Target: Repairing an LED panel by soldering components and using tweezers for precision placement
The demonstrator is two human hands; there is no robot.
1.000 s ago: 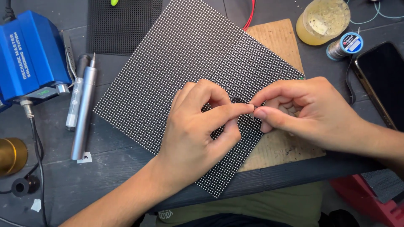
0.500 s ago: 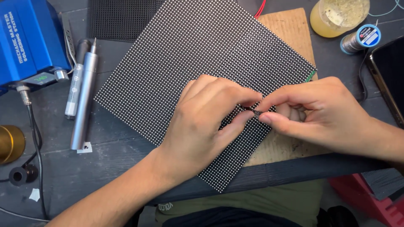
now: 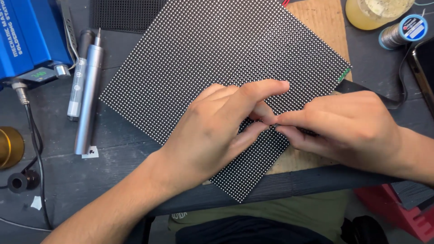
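Note:
A black LED matrix panel (image 3: 217, 58) with rows of small white dots lies askew on a wooden board (image 3: 325, 31). Both my hands rest on its near right corner. My left hand (image 3: 212, 131) and my right hand (image 3: 352, 126) meet fingertip to fingertip and pinch a tiny dark piece between them. The piece is mostly hidden by the fingers. My left forefinger stretches out over my right fingertips. A thin dark edge shows under my right fingers, and I cannot tell what it is.
A blue soldering station (image 3: 27, 40) stands at the far left, with a grey pen-shaped tool (image 3: 88, 99) beside it. A solder spool (image 3: 404, 30), a yellowish jar (image 3: 377, 11) and a phone (image 3: 425, 63) lie at the right. A brass cylinder (image 3: 9, 147) and a black cable (image 3: 36, 149) are near the left edge.
Both hands have stayed pinched together over the panel's near corner. My left forefinger has stretched further over my right fingertips, and the view has shifted slightly.

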